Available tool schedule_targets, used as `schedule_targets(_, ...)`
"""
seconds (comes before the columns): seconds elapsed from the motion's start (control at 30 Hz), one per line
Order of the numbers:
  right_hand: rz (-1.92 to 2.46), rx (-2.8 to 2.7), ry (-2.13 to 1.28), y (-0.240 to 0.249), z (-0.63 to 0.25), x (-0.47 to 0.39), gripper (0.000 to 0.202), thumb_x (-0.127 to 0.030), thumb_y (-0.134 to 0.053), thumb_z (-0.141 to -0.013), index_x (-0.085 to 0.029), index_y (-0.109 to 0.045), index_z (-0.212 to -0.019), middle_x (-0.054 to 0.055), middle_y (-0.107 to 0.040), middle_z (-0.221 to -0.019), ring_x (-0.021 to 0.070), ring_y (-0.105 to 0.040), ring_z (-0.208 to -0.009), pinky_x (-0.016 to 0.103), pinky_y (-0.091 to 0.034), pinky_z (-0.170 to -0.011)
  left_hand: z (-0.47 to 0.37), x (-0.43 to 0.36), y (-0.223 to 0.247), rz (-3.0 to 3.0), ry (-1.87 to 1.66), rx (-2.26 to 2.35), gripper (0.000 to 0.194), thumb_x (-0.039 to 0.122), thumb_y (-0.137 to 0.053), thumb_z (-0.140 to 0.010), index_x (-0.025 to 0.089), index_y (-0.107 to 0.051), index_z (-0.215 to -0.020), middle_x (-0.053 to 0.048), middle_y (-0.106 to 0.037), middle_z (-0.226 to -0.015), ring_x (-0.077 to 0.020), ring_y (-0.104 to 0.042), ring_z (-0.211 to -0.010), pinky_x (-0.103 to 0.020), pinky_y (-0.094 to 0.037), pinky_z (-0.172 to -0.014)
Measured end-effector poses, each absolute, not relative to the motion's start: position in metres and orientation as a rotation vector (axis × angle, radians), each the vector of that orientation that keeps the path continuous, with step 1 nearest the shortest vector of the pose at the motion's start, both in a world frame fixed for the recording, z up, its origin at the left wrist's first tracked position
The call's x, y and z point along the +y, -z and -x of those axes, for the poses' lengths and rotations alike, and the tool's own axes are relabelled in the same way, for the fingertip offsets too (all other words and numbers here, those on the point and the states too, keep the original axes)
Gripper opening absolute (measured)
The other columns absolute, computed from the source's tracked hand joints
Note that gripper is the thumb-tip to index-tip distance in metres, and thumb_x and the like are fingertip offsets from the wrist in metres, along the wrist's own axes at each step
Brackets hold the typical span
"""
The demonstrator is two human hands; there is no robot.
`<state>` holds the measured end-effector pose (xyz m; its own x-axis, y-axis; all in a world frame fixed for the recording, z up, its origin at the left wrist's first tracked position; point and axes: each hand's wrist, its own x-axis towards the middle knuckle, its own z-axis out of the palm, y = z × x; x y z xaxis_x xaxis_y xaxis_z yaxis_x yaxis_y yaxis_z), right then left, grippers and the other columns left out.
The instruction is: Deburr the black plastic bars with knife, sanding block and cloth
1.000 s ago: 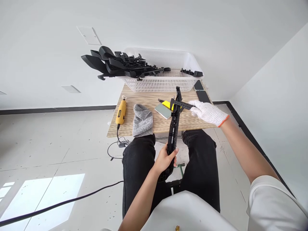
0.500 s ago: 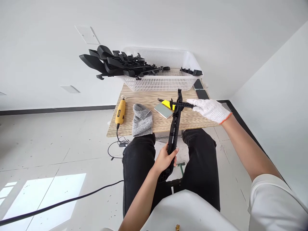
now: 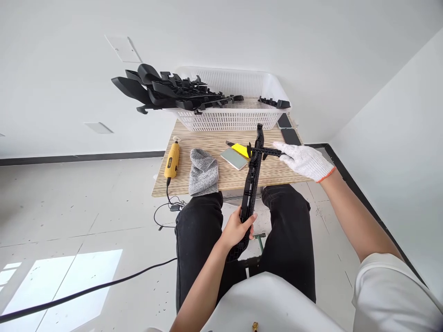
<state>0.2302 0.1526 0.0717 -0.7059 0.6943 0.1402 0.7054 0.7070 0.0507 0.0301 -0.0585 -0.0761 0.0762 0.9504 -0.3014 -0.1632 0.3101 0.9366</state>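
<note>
My bare left hand (image 3: 238, 228) is closed around the lower part of a long black plastic trim piece (image 3: 252, 182), which stands tilted between my knees with its far end over the table. In a white knit glove with an orange cuff, my right hand (image 3: 304, 160) pinches the right end of a slim black caliper-like tool (image 3: 272, 151). That tool lies crosswise over the upper part of the trim piece, its short prongs to either side of it. Whether the prongs touch the piece I cannot tell.
On the wooden table (image 3: 221, 180) lie a yellow rotary tool (image 3: 172, 161), a grey cloth (image 3: 203, 173), a yellow utility knife (image 3: 240, 148), a grey-green pad (image 3: 233, 159) and two phones (image 3: 290, 137). Behind, a white basket (image 3: 224, 121) holds several black trim pieces (image 3: 173, 92).
My right hand and the caliper-like tool have shifted slightly right. The far end of the trim piece has risen a little in view. My left hand keeps its grip.
</note>
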Motion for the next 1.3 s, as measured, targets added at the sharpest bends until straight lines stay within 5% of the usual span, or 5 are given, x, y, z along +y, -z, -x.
schedule_targets(0.17,1.410,-2.751,0.315,-0.070,-0.222,0.147,0.041,-0.037,-0.038,-0.096,-0.022,-0.065,-0.122,0.008,-0.073,-0.098,0.0241,-0.067,-0.083,0.032,-0.040,-0.066,-0.029,-0.059,0.075,-0.880,-1.019,1.172,0.041,0.051,-0.065,-0.088,0.019,-0.045,-0.105,0.006,-0.057,-0.057,-0.0137,-0.056,-0.041,-0.031,-0.055,-0.048)
schedule_targets(0.4,1.557,-2.724,0.400,-0.067,-0.217,0.145,0.039,-0.040,-0.036,-0.092,-0.017,-0.067,-0.090,0.012,-0.069,-0.078,0.0266,-0.064,-0.073,0.029,-0.029,-0.060,-0.030,-0.058,0.073,-0.878,-0.995,1.169,0.042,0.052,-0.066,-0.087,0.019,-0.046,-0.105,0.006,-0.057,-0.057,-0.0140,-0.056,-0.042,-0.031,-0.055,-0.048)
schedule_targets(1.3,1.668,-2.591,0.417,-0.056,-0.201,0.133,0.044,-0.040,-0.033,-0.091,-0.013,-0.068,-0.091,0.013,-0.068,-0.077,0.0254,-0.064,-0.072,0.030,-0.027,-0.059,-0.026,-0.059,0.074,-0.874,-1.030,1.200,0.044,0.051,-0.069,-0.084,0.019,-0.048,-0.104,0.005,-0.057,-0.057,-0.0140,-0.056,-0.041,-0.028,-0.052,-0.047)
